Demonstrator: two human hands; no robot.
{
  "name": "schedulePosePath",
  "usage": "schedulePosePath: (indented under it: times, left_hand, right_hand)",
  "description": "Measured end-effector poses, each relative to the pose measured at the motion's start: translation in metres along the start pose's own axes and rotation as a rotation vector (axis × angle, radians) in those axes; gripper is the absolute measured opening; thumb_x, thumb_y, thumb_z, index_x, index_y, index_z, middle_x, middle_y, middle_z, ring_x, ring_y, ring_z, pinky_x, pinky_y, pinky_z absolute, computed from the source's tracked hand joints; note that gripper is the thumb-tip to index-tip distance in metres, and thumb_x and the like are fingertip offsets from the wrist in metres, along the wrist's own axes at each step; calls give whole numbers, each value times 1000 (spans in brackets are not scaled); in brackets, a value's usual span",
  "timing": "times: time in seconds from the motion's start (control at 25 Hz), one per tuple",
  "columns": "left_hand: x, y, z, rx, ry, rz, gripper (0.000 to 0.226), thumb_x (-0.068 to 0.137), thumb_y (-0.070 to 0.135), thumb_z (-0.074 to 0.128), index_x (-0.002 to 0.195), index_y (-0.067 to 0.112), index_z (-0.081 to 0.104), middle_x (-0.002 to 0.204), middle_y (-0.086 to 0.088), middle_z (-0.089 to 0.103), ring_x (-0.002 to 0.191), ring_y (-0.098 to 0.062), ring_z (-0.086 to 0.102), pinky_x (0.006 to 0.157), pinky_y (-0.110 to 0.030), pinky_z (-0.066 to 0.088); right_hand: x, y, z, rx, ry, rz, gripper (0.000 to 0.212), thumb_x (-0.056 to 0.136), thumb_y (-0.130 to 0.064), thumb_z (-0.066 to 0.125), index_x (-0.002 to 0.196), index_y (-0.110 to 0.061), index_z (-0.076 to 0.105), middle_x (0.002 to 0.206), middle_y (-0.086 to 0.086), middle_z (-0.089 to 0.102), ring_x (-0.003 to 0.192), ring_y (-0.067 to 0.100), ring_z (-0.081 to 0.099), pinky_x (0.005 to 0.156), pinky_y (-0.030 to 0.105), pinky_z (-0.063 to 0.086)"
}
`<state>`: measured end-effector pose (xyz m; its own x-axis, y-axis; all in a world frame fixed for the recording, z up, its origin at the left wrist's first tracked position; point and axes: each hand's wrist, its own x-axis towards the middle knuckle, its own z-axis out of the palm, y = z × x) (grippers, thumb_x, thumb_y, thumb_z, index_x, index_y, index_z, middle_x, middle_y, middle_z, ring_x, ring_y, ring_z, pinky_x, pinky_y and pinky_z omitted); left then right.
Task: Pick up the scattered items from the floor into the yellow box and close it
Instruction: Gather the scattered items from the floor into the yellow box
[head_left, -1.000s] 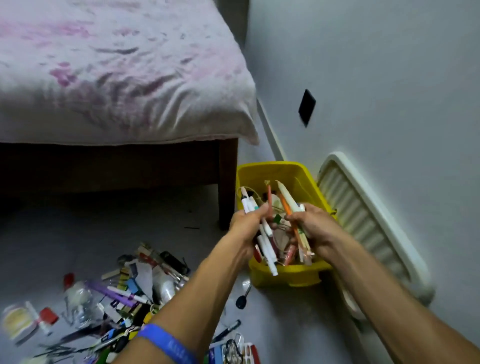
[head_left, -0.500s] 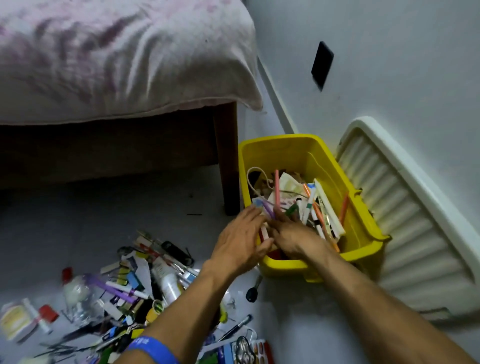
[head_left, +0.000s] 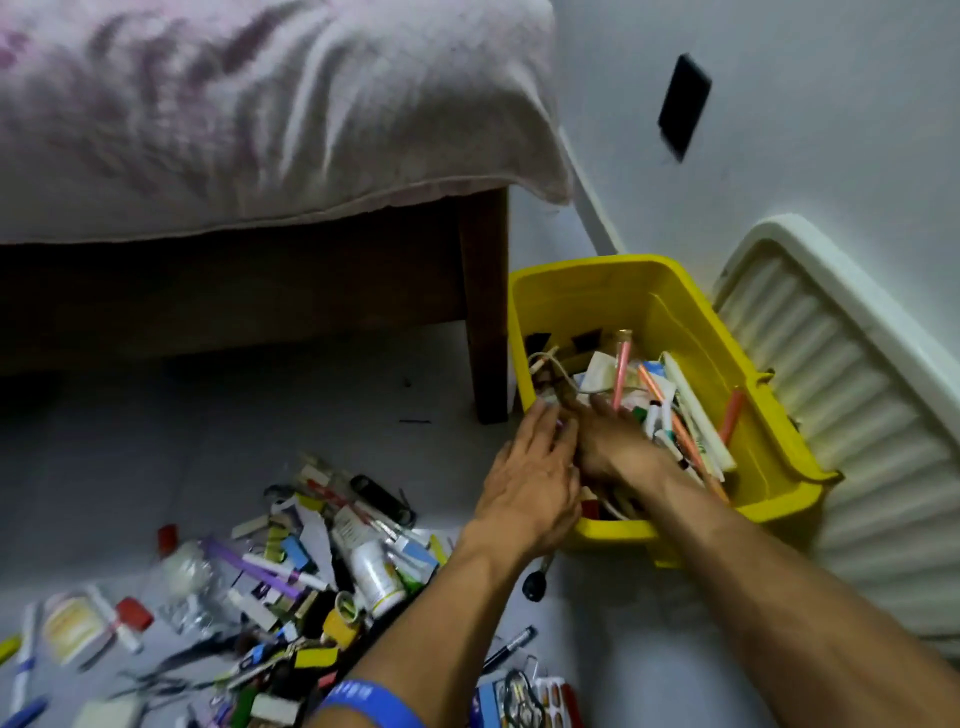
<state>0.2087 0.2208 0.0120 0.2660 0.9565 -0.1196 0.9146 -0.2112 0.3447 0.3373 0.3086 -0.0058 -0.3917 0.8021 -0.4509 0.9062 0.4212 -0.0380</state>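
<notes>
Beside the bed leg, an open yellow plastic box (head_left: 639, 291) stood half full of pens. Both hands lay flat-fingered inside, left hand (head_left: 530, 483) and right hand (head_left: 615, 449) holding nothing. Spreading contents low would let the ribbed white lid (head_left: 841, 405) seat; a scattered pile of stationery (head_left: 291, 582) remained on the floor.

A bedroom in a home is shown: a bed (head_left: 234, 104) on a wooden frame (head_left: 483, 312) is seen at far left, a grey floor (head_left: 156, 441) beneath, and a painted wall (head_left: 831, 104) at right.
</notes>
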Motion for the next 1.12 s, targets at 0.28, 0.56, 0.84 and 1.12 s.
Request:
schedulePosePath:
  times: [0.28,0.56,0.84,1.12]
  left_hand:
    - [-63,-26,-18,-473,27,58,60,103,24,47,155,9,22,164,-11,14,151,-20,8,120,-25,6]
    - [-233,-81,70,-499,184,-602,38,87,14,61,126,16,62,125,-8,62,116,-27,56,99,-36,45]
    - [-297,-82,138,-452,-104,-339,60,77,18,67,135,26,53,134,3,51,118,-19,47,96,-31,44]
    - [-279,-90,116,-897,368,-620,40,86,23,65,126,24,59,120,4,65,107,-9,61,90,-23,49]
  right_hand:
    - [-75,-46,-12,403,419,-35,38,92,-7,45,128,0,56,132,23,55,119,40,51,100,46,43]
    - [-183,-140,92,448,514,-224,26,88,-12,53,112,-14,63,108,7,66,97,28,60,80,40,50]
    - [-193,-206,207,199,-88,-235,70,81,-48,65,140,-24,38,136,2,45,112,29,53,85,37,47]
    - [-181,-205,173,850,115,133,44,68,-44,69,108,-31,53,102,-5,58,93,19,57,70,32,44]
